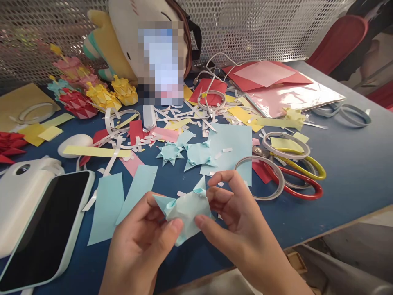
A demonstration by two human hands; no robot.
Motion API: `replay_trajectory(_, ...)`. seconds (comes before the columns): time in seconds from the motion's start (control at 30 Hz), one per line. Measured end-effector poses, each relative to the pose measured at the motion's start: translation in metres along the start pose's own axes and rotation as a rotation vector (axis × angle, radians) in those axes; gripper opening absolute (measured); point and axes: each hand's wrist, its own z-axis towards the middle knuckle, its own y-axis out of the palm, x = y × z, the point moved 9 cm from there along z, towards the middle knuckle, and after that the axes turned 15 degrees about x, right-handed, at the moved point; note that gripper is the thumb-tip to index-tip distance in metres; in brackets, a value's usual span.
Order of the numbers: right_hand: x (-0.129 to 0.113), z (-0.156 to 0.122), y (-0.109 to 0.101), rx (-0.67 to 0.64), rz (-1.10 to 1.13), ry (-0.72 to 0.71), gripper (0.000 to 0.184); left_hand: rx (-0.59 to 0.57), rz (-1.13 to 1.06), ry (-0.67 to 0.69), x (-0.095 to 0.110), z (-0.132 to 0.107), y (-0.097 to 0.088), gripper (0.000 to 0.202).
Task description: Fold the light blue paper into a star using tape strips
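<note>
1. Head view: both hands are raised just above the near edge of the blue worktop [353, 164], with a folded paper piece [187, 211] in light blue held between them.
2. Left hand [138, 241]: the grip is pinching the lower left of the folded paper piece, thumb on top and fingers underneath. This probably steadies it from below.
3. Right hand [242, 229]: the grip is closed on the upper right edge, fingertips at a small curled corner. With a hold on both sides, the piece is off the worktop and faces the person.
4. Just beyond the hands lie two blue strips [106, 209], side by side and flat. Farther back are two blue stars [170, 153] touching a light-blue sheet [233, 143]. Same colour as the held piece, and all within easy reach.
5. Right of the hands: a tape ring [260, 178] overlaps the scissors [302, 180], which lie with their handles toward the right.
6. Left: a phone [43, 229], screen dark, near the edge.
7. Paper scraps [184, 119] are scattered across the middle of the worktop.
</note>
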Motion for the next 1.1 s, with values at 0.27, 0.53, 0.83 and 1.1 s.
replay_trajectory(0.27, 0.005, -0.004, -0.005, -0.014, 0.076, -0.043, 0.043, 0.015, -0.049, -0.052, 0.001, 0.002, -0.004, 0.01)
replay_trajectory(0.53, 0.0, 0.004, -0.006, 0.057, 0.157, -0.049, 0.043, 0.019, 0.013, 0.016, 0.003, 0.003, -0.001, 0.014)
replay_trajectory(0.83, 0.001, 0.01, -0.015, 0.181, 0.048, -0.026, 0.04, -0.015, 0.041, -0.068, -0.004, -0.006, 0.011, 0.043)
replay_trajectory(1.1, -0.004, 0.01, -0.03, 0.245, -0.219, -0.14, 0.037, -0.04, 0.052, 0.089, 0.002, -0.003, 0.012, 0.06)
